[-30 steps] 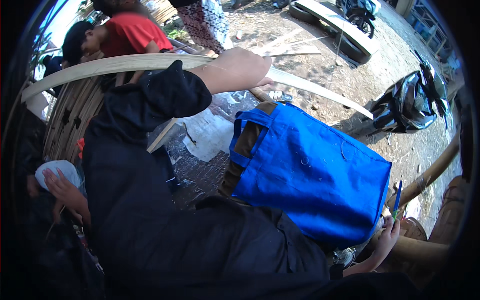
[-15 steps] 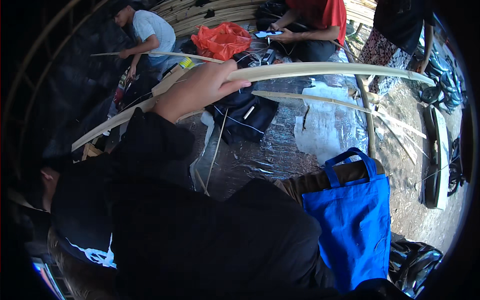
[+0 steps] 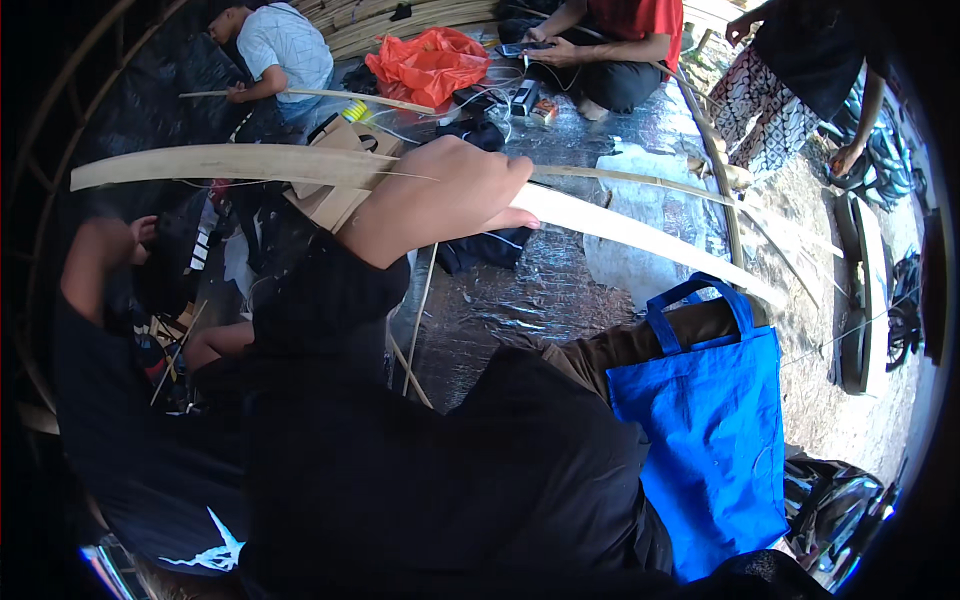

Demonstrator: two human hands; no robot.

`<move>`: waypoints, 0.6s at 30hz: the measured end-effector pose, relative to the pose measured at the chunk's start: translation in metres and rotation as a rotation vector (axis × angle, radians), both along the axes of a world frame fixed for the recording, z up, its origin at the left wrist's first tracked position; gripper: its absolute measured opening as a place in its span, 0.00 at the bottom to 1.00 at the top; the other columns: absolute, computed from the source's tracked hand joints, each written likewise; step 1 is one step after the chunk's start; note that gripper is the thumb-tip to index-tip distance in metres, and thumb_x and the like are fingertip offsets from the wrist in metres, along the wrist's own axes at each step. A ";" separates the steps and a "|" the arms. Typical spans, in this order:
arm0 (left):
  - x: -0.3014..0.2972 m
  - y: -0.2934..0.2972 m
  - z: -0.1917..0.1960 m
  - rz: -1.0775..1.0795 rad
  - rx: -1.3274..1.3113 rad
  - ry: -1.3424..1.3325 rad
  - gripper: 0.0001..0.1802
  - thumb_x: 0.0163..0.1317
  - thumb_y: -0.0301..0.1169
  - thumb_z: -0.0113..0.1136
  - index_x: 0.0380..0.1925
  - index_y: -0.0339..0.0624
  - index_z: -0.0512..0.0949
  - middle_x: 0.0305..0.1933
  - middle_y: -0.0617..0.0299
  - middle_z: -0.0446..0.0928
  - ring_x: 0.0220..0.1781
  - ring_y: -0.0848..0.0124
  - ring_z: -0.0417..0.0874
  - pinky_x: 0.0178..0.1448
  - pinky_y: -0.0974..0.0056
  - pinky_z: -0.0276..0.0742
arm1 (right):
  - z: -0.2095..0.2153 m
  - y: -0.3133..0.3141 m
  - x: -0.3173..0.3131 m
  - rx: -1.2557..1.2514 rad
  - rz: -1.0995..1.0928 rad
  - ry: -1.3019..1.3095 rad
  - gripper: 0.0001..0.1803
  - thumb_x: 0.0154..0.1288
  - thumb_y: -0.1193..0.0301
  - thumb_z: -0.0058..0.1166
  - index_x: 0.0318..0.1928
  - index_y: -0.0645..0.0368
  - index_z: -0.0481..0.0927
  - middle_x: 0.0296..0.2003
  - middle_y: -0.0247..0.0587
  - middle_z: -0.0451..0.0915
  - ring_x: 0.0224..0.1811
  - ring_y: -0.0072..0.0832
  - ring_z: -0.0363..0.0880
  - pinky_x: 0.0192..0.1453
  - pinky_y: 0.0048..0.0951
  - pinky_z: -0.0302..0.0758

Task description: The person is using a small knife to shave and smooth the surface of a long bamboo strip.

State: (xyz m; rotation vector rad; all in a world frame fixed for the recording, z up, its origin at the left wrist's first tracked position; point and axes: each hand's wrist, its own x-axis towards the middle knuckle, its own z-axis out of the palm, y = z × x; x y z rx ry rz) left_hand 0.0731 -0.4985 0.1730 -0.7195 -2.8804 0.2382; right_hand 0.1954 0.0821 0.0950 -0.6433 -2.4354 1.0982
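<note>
My left hand [image 3: 445, 195] is closed around a long, pale, flat bamboo strip [image 3: 640, 236], with its thumb pressed along the lower edge. One end slants down to the right over the foil-like mat, and the other reaches out to the far left. The grip hides the middle of the strip. My right hand is out of sight. Behind my hand lie an open cardboard box [image 3: 330, 205] and a dark cloth [image 3: 485, 250]. A thinner bamboo strip [image 3: 640, 178] runs across the mat beyond.
A blue cloth bag [image 3: 700, 430] lies at the lower right. At my left sits a co-worker in black [image 3: 130, 400], arm raised. Farther off are an orange plastic bag [image 3: 428, 65], a person in red [image 3: 640, 30], another in a light shirt [image 3: 285, 50], and one standing at right.
The strip has swung round, its right end lower and its left end higher. My left hand has moved a little right and down. The co-worker's arm at left has come up into view.
</note>
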 end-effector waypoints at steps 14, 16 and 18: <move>-0.100 0.086 -0.056 -0.412 0.115 0.247 0.23 0.45 0.50 0.62 0.24 0.39 0.72 0.14 0.60 0.73 0.19 0.63 0.80 0.24 0.62 0.73 | 0.033 0.001 -0.036 0.223 0.119 -0.028 0.16 0.69 0.62 0.40 0.38 0.63 0.74 0.28 0.43 0.73 0.29 0.34 0.68 0.36 0.34 0.66; -0.089 0.074 -0.059 -0.368 0.128 0.269 0.24 0.45 0.51 0.61 0.22 0.39 0.72 0.13 0.61 0.72 0.19 0.64 0.79 0.22 0.63 0.72 | 0.036 -0.002 -0.051 0.275 0.169 -0.039 0.16 0.68 0.62 0.40 0.38 0.63 0.74 0.29 0.44 0.73 0.30 0.35 0.68 0.36 0.34 0.66; -0.081 0.054 -0.053 -0.312 0.120 0.280 0.24 0.45 0.52 0.61 0.23 0.39 0.72 0.13 0.61 0.72 0.18 0.64 0.79 0.22 0.63 0.72 | 0.043 -0.005 -0.070 0.322 0.214 -0.046 0.16 0.68 0.62 0.40 0.38 0.63 0.74 0.29 0.45 0.74 0.30 0.36 0.69 0.37 0.35 0.66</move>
